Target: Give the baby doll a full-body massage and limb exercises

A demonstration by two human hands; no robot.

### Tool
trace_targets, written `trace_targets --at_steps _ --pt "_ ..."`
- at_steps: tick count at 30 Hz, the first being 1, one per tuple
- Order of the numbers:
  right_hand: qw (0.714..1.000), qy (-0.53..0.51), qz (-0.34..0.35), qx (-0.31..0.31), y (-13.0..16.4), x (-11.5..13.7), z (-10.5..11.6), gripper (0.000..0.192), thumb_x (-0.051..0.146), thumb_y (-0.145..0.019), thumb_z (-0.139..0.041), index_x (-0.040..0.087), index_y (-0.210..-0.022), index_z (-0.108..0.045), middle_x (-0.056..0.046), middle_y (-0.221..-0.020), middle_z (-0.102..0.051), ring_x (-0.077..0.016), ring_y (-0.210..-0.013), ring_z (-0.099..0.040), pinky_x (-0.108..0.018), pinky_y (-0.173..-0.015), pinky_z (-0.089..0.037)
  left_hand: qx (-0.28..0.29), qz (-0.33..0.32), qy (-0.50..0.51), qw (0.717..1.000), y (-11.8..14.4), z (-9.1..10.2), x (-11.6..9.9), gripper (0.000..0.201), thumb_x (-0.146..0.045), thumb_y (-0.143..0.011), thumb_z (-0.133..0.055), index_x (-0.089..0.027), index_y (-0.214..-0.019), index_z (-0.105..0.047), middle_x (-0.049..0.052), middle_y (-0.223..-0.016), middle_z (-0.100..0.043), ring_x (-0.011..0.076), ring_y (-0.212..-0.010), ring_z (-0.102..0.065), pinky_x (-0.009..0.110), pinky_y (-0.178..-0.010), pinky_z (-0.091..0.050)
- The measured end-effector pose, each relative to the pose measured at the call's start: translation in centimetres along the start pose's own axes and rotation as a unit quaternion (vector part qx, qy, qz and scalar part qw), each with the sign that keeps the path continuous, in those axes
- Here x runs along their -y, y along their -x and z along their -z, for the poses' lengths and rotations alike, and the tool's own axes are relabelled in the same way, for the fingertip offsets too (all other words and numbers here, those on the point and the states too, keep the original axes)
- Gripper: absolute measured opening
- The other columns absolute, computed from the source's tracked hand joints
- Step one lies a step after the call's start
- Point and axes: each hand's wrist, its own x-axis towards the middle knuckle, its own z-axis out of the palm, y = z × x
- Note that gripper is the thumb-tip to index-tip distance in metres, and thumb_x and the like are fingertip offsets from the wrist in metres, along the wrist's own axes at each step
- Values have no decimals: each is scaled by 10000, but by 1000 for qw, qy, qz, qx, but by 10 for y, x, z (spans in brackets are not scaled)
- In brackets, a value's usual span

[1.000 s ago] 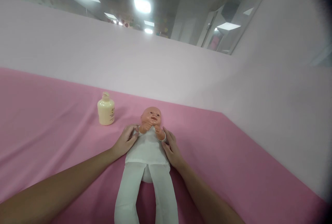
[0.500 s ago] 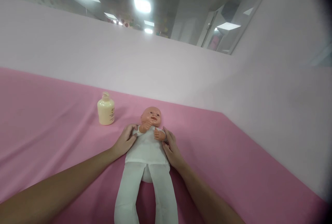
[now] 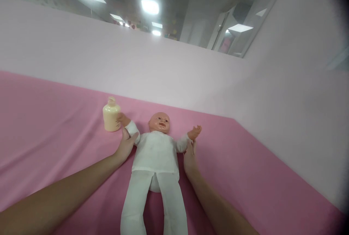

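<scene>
Doll (image 3: 155,155) lies on its back on the pink worktop (image 3: 54,126), head away from the person, legs running down between the two forearms, so its trunk sits squarely between the hands. Change since half a second ago: both doll arms were folded in over the chest with the hands cupped at the shoulders; they are now spread out to either side, so the chest is uncovered and the white suit front lies flat. Judged as an arm-opening stretch carried to its outer limit. Left hand (image 3: 125,146) is closed narrowly about the doll's sleeve on that side, thumb over the upper arm, with the doll's small hand beyond the fingertips. Right hand (image 3: 190,157) lies along the other sleeve, fingers extended toward the doll's raised wrist; how far they close about it cannot be told from this angle. Cream pump bottle (image 3: 111,118) stands upright just beyond the left hand, the doll's outstretched hand touching or nearly touching its side; which one is unclear.
</scene>
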Motion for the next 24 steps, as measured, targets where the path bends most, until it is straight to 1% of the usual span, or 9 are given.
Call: trace_targets --at_steps 2,4,6,9,11,13,16,20,24 --pt "999 -21 -29 -27 -4 -2 1 658 543 -908 -400 275 -1490 -251 -62 -1542 -345 -250 -1383 -394 -455 -1111 -386 -25 18 20 999 -1 1 0 421 -358 -840 -601 -250 -1156 -344 65 -1188 -514 218 -1140 -525 369 -951 -466" --pt "1000 -25 -11 -15 -3 1 1 663 517 -909 -422 295 -1503 -229 -42 -1563 -311 -239 -1410 -355 -454 -1139 -351 -19 12 15 1000 0 1 -1 400 -375 -864 -573 -249 -1176 -358 69 -1220 -514 219 -1180 -507 372 -988 -446" --pt "999 -13 39 32 2 6 0 630 489 -925 -429 319 -1502 -243 -30 -1548 -341 -226 -1407 -356 -449 -1148 -339 14 -17 -5 1000 1 -1 -3 381 -403 -901 -521 -244 -1216 -375 77 -1271 -510 220 -1238 -478 376 -1031 -417" --pt "986 43 116 109 11 12 -2 552 413 -951 -417 317 -1484 -306 -40 -1493 -418 -219 -1371 -399 -454 -1159 -324 74 -90 -52 992 4 -3 -6 433 -405 -933 -470 -240 -1323 -379 81 -1359 -491 226 -1323 -418 396 -1098 -358" --pt "969 103 157 158 15 13 -2 504 350 -953 -412 309 -1455 -375 -48 -1464 -441 -220 -1364 -399 -461 -1166 -313 118 -137 -100 978 5 -5 -5 466 -362 -932 -466 -240 -1376 -396 78 -1380 -500 236 -1327 -419 423 -1122 -327" --pt "946 159 197 201 15 12 -2 473 292 -941 -412 310 -1413 -451 -51 -1449 -443 -228 -1369 -381 -468 -1171 -305 165 -183 -153 957 4 -5 0 466 -286 -917 -458 -250 -1381 -455 69 -1371 -529 242 -1300 -446 444 -1130 -309" --pt "924 206 230 226 13 10 -2 480 220 -918 -404 328 -1375 -508 -49 -1435 -442 -234 -1366 -376 -472 -1171 -308 192 -222 -201 934 0 -5 9 500 -184 -886 -419 -280 -1368 -514 52 -1364 -545 237 -1293 -447 454 -1139 -288" --pt "924 212 229 222 13 10 -3 491 219 -920 -396 332 -1390 -483 -54 -1424 -442 -230 -1363 -377 -473 -1172 -307 184 -215 -207 937 0 -4 10 493 -189 -892 -414 -281 -1366 -514 53 -1358 -548 241 -1285 -446 467 -1131 -293" --pt "952 159 174 197 17 14 -4 499 326 -950 -408 287 -1446 -370 -78 -1466 -410 -234 -1376 -369 -476 -1153 -335 172 -183 -160 954 4 -5 1 491 -259 -911 -452 -257 -1402 -428 71 -1399 -507 251 -1301 -437 467 -1127 -304"
